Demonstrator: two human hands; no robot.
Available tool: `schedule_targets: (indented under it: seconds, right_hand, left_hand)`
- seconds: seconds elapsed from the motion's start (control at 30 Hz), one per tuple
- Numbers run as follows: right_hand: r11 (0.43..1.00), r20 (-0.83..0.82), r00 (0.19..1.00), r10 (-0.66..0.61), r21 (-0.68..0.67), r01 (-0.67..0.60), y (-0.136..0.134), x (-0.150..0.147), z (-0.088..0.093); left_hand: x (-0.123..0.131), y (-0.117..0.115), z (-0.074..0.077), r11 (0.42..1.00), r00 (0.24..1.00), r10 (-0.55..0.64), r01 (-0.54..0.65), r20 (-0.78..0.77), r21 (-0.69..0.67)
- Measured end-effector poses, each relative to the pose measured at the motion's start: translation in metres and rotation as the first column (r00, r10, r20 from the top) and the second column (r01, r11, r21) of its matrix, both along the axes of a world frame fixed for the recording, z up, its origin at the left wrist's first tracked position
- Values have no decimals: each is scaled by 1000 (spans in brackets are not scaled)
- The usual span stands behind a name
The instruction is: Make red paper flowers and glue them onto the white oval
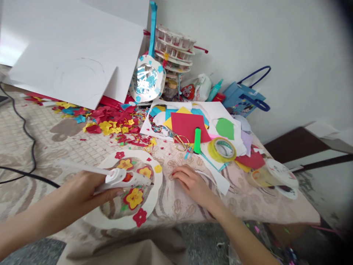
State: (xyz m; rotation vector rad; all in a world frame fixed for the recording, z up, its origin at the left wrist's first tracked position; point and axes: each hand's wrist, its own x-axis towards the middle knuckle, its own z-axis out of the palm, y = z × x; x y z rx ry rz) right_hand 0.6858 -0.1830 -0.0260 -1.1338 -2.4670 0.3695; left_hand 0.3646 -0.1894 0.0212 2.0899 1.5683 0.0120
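Observation:
My left hand is wrapped round a white glue gun, its tip pointing right over a white paper ring. The ring has a see-through middle with yellow and red paper flowers and bits of green. More small flowers, such as a red one, sit on its rim. To the right of the ring, my right hand rests on the patterned tablecloth, fingers curled loosely and a little apart, with nothing seen in them. A curved white paper strip lies just beyond it.
Behind are gold-handled scissors, a green marker-like item, yellow tape, red paper and loose paper flowers. White boards lean at the back left. A black cable crosses the left side.

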Motion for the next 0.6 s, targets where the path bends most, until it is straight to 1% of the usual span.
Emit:
schedule_targets:
  seconds: [0.1,0.17,0.23,0.43,0.53,0.6]
  right_hand:
    - [998,-18,998,-53,-19,53,-3,6,2]
    - [995,-21,995,-99,-19,99,-5,6,2]
    - [994,-3,994,-113,-2,113,-5,3,2]
    - [995,94,995,-42,98,32,1,-2,-3]
    - [990,90,996,-20,141,7,4,-1,-5]
    - [991,57,998,-21,137,13,4,0,-7]
  left_hand:
    - [1,1,-1,1000,1000,-9,9,-10,9]
    - [1,2,-1,1000,1000,-15,16,-7,24]
    - [2,2,-1,999,1000,-18,18,-3,39]
    - [2,0,-1,999,1000,-27,27,0,37]
    - [0,0,-4,998,999,-39,40,-19,52]
    - [0,0,-5,996,998,-63,63,-11,65]
